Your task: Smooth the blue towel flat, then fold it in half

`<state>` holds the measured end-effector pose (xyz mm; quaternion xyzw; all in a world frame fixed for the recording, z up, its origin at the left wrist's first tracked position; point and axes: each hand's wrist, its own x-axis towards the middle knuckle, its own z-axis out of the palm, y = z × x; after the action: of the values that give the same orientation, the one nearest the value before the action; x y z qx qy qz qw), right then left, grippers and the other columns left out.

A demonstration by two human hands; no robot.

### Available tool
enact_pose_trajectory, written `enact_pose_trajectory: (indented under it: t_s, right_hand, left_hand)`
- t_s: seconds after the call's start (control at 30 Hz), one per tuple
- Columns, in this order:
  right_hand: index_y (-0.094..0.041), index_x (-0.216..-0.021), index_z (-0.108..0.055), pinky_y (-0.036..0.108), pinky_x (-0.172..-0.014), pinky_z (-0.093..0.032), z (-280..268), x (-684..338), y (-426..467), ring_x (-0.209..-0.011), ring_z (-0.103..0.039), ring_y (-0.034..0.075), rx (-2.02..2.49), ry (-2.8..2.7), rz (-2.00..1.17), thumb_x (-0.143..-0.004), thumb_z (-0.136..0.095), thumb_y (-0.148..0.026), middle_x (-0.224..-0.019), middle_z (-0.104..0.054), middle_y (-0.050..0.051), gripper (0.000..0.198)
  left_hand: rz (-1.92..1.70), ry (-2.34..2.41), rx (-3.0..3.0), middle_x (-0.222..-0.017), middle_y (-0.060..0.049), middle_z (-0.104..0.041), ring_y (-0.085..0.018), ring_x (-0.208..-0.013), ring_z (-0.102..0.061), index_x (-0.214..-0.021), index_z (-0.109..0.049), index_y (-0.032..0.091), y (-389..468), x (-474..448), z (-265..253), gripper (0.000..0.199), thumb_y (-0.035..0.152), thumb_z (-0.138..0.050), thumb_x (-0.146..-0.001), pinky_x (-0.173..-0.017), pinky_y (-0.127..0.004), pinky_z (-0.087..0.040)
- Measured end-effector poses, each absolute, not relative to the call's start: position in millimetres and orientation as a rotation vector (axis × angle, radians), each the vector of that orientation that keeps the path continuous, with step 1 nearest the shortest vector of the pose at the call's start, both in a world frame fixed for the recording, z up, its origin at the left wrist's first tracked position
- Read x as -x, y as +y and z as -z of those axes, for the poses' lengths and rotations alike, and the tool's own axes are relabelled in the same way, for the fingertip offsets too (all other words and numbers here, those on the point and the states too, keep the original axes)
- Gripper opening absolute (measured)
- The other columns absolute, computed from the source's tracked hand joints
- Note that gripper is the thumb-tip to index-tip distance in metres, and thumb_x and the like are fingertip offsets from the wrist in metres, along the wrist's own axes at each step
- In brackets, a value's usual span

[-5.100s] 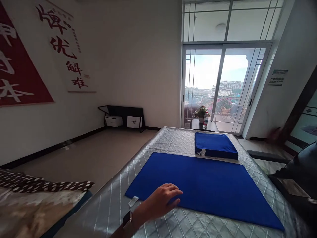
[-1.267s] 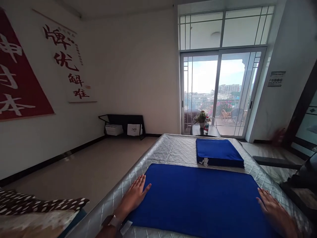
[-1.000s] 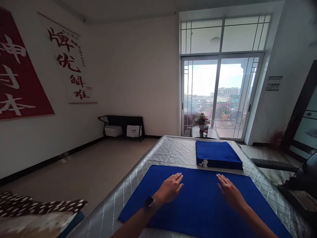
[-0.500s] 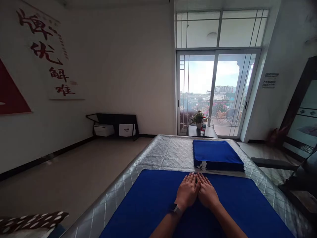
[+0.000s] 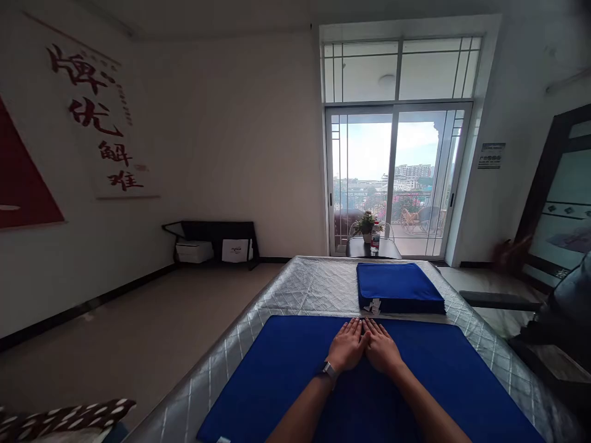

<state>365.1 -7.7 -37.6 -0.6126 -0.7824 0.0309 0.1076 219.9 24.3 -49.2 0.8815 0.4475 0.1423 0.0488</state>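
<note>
A blue cloth lies spread flat on the table, its near part running out of view at the bottom. My left hand, with a watch on its wrist, rests palm down near the cloth's far edge. Beside it my right hand lies flat in the same way. The two hands touch or nearly touch at the thumbs, fingers stretched forward. Just beyond the fingertips sits a neat stack of folded blue cloths, with white tags at its near left corner.
A silver quilted cover drapes the table. Behind it stands a small dark table with a potted plant and a bottle. A black bench is by the wall, and a spotted brown fabric is at lower left.
The camera view has tilted up and shifted slightly. Both hands stay flat, side by side near the cloth's far edge. A white tag now shows at the cloth's lower left corner.
</note>
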Motion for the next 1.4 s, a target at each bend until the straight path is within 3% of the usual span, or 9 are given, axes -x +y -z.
enact_pose_trajectory:
  t_s: [0.17, 0.5, 0.7, 0.9, 1.07, 1.4]
  right_hand:
    - [-0.016, -0.155, -0.028, 0.038, -0.122, -0.015, 32.9, -410.8, -18.8, -0.149, -0.021, 0.018, 1.947, -2.19, -0.102, -0.099, -0.017, -0.046, -0.161, -0.029, 0.006, 0.065]
    - [-0.006, -0.151, -0.035, 0.044, -0.12, -0.023, 91.4, -639.6, -34.7, -0.149, -0.023, 0.022, 2.21, -1.904, 0.132, -0.094, -0.019, -0.045, -0.16, -0.031, 0.012, 0.071]
    - [-0.007, -0.154, -0.027, 0.043, -0.123, -0.017, 99.6, -642.5, -33.6, -0.15, -0.018, 0.021, 2.206, -1.865, 0.149, -0.096, -0.015, -0.051, -0.163, -0.024, 0.009, 0.074]
    - [-0.009, -0.154, -0.029, 0.043, -0.123, -0.018, 97.7, -642.6, -34.8, -0.149, -0.021, 0.022, 2.183, -1.843, 0.143, -0.096, -0.018, -0.051, -0.161, -0.028, 0.009, 0.072]
    - [-0.008, -0.154, -0.03, 0.044, -0.123, -0.019, 98.6, -646.5, -34.0, -0.149, -0.023, 0.022, 2.17, -1.85, 0.145, -0.096, -0.018, -0.049, -0.161, -0.029, 0.009, 0.072]
    - [-0.009, -0.152, -0.035, 0.043, -0.121, -0.021, 80.9, -627.1, -38.3, -0.148, -0.026, 0.022, 2.346, -1.803, 0.205, -0.095, -0.021, -0.041, -0.159, -0.034, 0.01, 0.067]
  left_hand:
    - [-0.402, 1.454, -2.669, -0.159, -0.012, -0.035, -0.025, -0.149, -0.026, -0.153, -0.036, 0.016, 34.3, -187.0, 51.4, 0.071, 0.059, -0.013, -0.102, -0.12, -0.045, -0.024]
    - [-0.385, 1.985, -2.37, -0.159, -0.018, -0.031, -0.029, -0.148, -0.026, -0.152, -0.034, 0.004, 67.9, 13.1, 50.2, 0.08, 0.063, -0.019, -0.099, -0.12, -0.048, -0.022]
    - [-0.339, 2.062, -2.374, -0.161, -0.019, -0.026, -0.028, -0.15, -0.021, -0.153, -0.03, 0.002, 69.5, 19.2, 52.4, 0.081, 0.062, -0.023, -0.098, -0.121, -0.047, -0.019]
    - [-0.303, 2.066, -2.349, -0.162, -0.017, -0.023, -0.027, -0.151, -0.02, -0.154, -0.028, 0.003, 69.2, 17.0, 50.4, 0.08, 0.061, -0.022, -0.099, -0.122, -0.045, -0.017]
    - [-0.382, 2.043, -2.353, -0.161, -0.016, -0.027, -0.028, -0.149, -0.024, -0.153, -0.032, 0.01, 72.8, 22.6, 56.0, 0.076, 0.062, -0.025, -0.099, -0.121, -0.047, -0.02]
    - [-0.334, 2.065, -2.361, -0.16, -0.017, -0.029, -0.029, -0.149, -0.025, -0.152, -0.036, 0.008, 80.1, 21.4, 60.2, 0.074, 0.059, -0.024, -0.1, -0.121, -0.047, -0.019]
